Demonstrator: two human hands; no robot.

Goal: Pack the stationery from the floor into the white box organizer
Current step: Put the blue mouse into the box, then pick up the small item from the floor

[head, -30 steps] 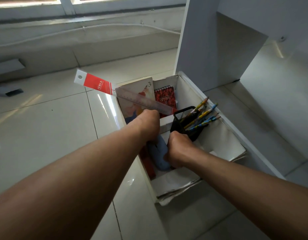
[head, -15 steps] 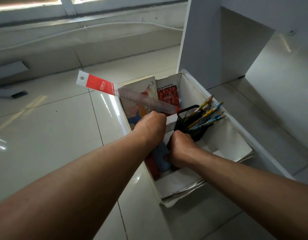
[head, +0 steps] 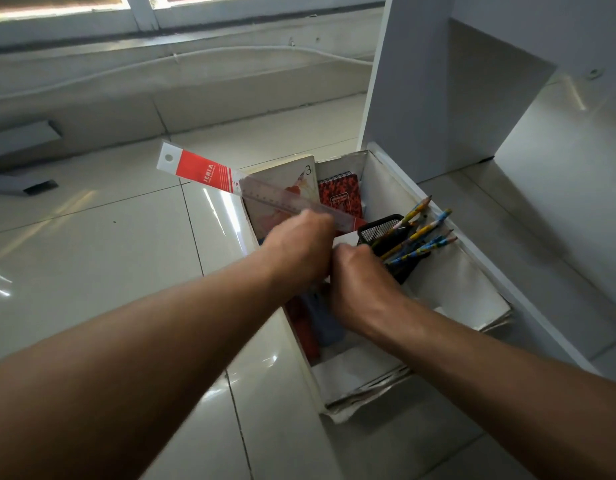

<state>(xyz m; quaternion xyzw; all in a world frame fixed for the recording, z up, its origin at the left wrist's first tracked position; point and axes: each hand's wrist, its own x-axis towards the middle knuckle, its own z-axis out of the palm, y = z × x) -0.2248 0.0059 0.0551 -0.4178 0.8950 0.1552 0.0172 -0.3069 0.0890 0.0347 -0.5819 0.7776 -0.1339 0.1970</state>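
Guess: ruler (head: 230, 183) light, thin, springy, slick; take low end. Grip of left hand (head: 299, 244) curled round it, over white box organizer (head: 386, 181). Grip of right hand (head: 362, 282) curled, contents hidden.

The box organizer (head: 379, 174) is set on the floor (head: 92, 254) before a cabinet panel (head: 421, 98). Inside, a book (head: 289, 174) is stood at the far end, a notebook (head: 341, 195) to its right, a pencil holder (head: 379, 230) nearer.
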